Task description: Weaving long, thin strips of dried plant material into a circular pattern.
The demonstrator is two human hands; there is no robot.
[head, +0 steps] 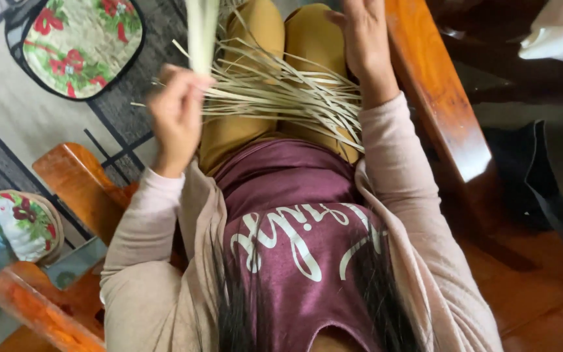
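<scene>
The person sits in a wooden chair (444, 124), and the camera looks down over a maroon shirt (294, 221) and mustard trousers (307, 39). The left hand (176, 114) is raised in front of the chest, wrist bent, the pink sleeve (144, 221) reaching up to it. Its fingers (187, 88) are curled together and clamped on a pale green leaf strip (202, 32) that rises straight up out of the fist towards the top edge of the view. The right hand (363, 36) is held up over the right knee, forearm slanting up from the elbow; its fingers are spread apart and hold nothing, the palm close to the far ends of the strips. A loose bundle of thin pale strips (281, 94) lies across the lap, fanning from the left fist out to the right forearm. On the patterned rug (14, 111) to the left lies a floral cushion (79, 42).
</scene>
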